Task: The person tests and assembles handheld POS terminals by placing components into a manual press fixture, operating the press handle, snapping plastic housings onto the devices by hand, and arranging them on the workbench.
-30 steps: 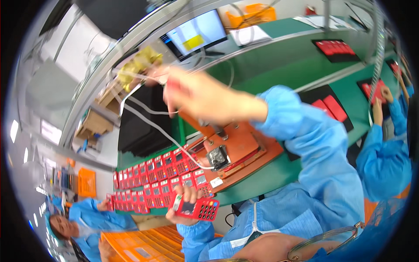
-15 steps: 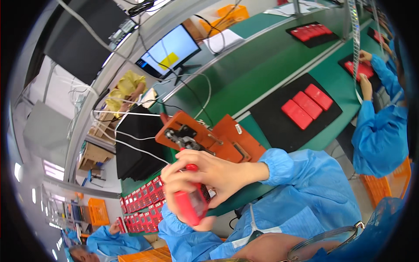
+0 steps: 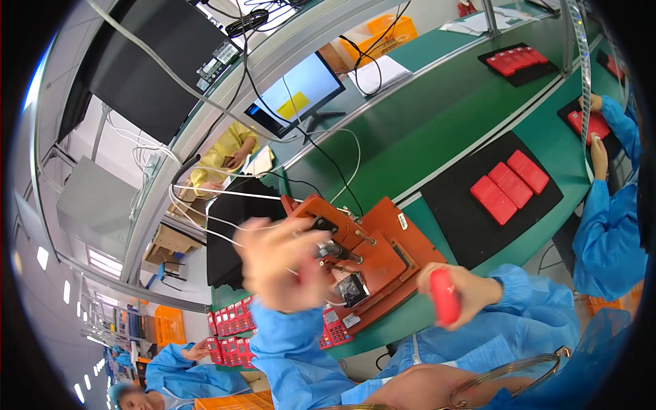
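My left hand [image 3: 283, 266] is smeared by motion in front of the orange-brown fixture [image 3: 389, 266] and its metal toggle clamp [image 3: 335, 251]. A blurred red patch shows by its palm, and I cannot make out whether the fingers grip anything. To the right of the fixture, my right hand [image 3: 471, 294] is closed around a red, rounded device casing [image 3: 445, 297], held in the air. A small black block [image 3: 352, 288] sits at the fixture's near side. Close below it lies a red keypad device [image 3: 335, 329], partly hidden by my left sleeve.
Red keypad devices [image 3: 232, 318] stand in rows at left. Three red casings [image 3: 503, 191] rest on a black mat [image 3: 458, 219] at right. A monitor [image 3: 294, 96] stands behind, with cables [image 3: 355, 157] hanging before it. Co-workers [image 3: 608, 212] sit right and left; another person [image 3: 229, 154] is behind.
My right hand has moved right, away from the clamp, and now has a red casing. My left hand, earlier around a red device, has moved up to the clamp. The view has shifted slightly.
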